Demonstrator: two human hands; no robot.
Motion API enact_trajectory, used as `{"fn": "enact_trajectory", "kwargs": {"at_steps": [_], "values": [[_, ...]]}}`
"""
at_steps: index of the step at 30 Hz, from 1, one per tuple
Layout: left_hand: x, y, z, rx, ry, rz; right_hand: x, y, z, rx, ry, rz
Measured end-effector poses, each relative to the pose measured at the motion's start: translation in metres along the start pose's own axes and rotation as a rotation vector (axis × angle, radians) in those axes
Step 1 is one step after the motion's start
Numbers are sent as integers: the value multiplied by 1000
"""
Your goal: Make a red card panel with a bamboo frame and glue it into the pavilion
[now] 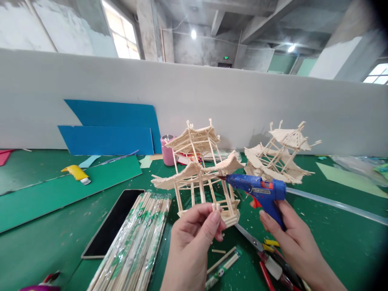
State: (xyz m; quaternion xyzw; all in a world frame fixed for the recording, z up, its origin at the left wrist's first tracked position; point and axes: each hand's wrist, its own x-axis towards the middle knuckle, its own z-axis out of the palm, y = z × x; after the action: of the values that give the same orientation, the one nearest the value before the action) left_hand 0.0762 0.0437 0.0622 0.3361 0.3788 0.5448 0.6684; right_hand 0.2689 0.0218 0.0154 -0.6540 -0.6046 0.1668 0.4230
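My left hand (197, 234) pinches small cut pieces of wooden stick (216, 207) between thumb and fingers, in front of a pavilion model (200, 178) built from thin sticks. In my right hand (291, 238) is a blue hot glue gun (257, 186) with an orange trigger. Its nozzle points left at the model's lower roof; whether it touches cannot be made out. A clear glue stick (336, 204) sticks out from the back of the gun. The model stands upright on the green table, its base partly hidden behind my left hand.
A second stick model (281, 153) stands at the back right. Packaged chopsticks (133, 242) overlap a black phone (112, 226) on the left. Scissors (254, 242) and pliers (273, 262) lie by my right wrist. A yellow utility knife (77, 173), blue boards (106, 139) and a pink bottle (168, 151) are farther back.
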Motion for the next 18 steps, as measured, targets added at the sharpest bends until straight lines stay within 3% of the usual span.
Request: {"fn": "enact_trajectory", "kwargs": {"at_steps": [5, 13, 18], "values": [[1, 0, 0, 3, 1, 0, 1, 5, 1, 20, 21, -1], [1, 0, 0, 7, -8, 2, 6, -10, 4, 195, 12, 99], [0, 0, 0, 8, -1, 5, 7, -6, 2, 360, 9, 121]]}}
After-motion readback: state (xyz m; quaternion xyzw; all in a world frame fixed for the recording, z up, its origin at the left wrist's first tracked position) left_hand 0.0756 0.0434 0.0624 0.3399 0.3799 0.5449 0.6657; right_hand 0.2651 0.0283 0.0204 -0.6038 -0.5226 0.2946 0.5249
